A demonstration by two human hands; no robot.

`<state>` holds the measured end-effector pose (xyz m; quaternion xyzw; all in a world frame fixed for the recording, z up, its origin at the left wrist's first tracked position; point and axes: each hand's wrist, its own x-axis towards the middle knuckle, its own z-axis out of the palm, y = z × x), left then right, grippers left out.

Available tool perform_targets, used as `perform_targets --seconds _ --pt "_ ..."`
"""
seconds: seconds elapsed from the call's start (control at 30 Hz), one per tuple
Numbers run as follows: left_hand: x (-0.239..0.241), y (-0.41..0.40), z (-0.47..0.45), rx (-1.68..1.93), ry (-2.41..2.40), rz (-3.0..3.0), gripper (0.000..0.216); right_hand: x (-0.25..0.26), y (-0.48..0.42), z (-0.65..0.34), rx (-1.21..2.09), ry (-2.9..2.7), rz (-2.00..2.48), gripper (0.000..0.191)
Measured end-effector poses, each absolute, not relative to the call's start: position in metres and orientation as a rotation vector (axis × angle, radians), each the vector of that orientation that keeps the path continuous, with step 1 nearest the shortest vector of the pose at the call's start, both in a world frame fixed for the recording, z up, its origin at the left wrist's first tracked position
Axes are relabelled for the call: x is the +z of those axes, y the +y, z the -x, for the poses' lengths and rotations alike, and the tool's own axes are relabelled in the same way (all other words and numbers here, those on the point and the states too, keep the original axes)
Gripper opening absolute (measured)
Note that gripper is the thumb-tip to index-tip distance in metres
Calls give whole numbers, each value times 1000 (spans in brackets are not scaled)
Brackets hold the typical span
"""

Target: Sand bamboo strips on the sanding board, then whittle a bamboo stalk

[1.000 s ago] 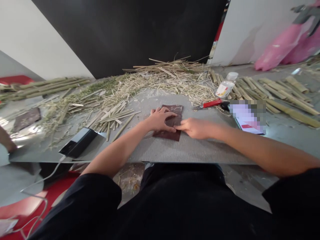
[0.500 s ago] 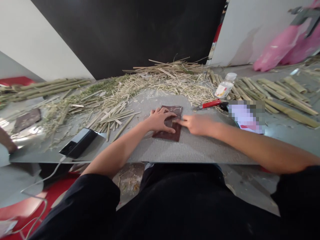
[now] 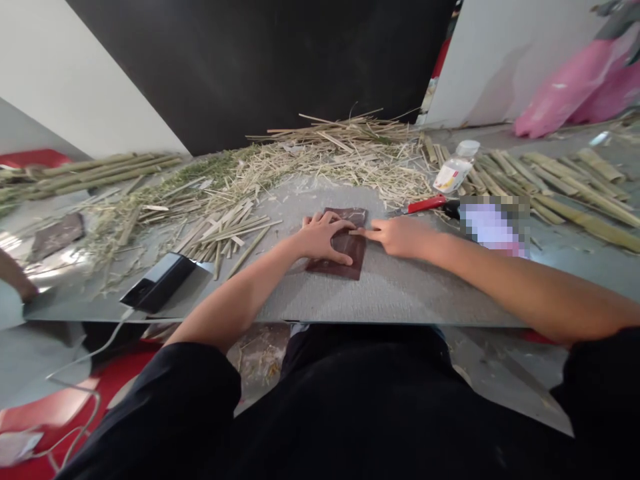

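A dark reddish-brown, slightly glossy rectangular sheet (image 3: 354, 257) lies on the grey tabletop in front of me. My left hand (image 3: 324, 240) rests over it, thumb and fingers spread apart and pressing on its surface. From the right, my right hand (image 3: 403, 237) reaches to the sheet's right edge, its index finger pointing left and the other fingers curled. A thin pale strip (image 3: 353, 232), apparently bamboo, shows at that fingertip, over the sheet. Most of the strip is hidden by my hands.
Bamboo shavings (image 3: 300, 160) heap along the back, with cut strips (image 3: 233, 233) at left. To the right are a red-handled knife (image 3: 425, 205), a clear bottle (image 3: 457, 167), a blurred-out phone (image 3: 493, 227) and split bamboo (image 3: 575, 180). A black power bank (image 3: 157, 283) lies near the front edge; another person's arm (image 3: 15, 277) is far left.
My right hand has shifted slightly right and up along the sheet, and the pale strip's end now sits higher. My left hand keeps its place on the sheet.
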<state>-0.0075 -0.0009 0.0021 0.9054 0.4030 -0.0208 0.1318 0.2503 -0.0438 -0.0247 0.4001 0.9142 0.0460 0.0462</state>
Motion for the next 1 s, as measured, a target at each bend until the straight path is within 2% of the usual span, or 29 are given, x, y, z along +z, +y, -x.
perform_targets --seconds 0.17,0.27,0.43,0.57,0.7,0.83,1.0 --pt "2 -2 7 -83 1144 -2651 98 -24 -46 -251 178 2873 -1079 65" --pt "2 -2 7 -71 1167 -2644 103 -23 -49 -249 218 2807 -1202 64" --pt "1 -1 7 -74 1129 -2646 102 -22 -48 -248 116 2896 -1074 65" --pt "2 -1 7 -87 1158 -2643 105 -22 -45 -251 153 2812 -1216 66" --pt "4 -2 6 -112 1152 -2625 106 -22 -47 -252 58 2903 -1043 65" --pt "6 -3 6 -115 1193 -2616 107 -22 -46 -254 38 2817 -1241 70" --pt "7 -5 6 -117 1172 -2644 107 -24 -45 -252 -105 2891 -1141 69"
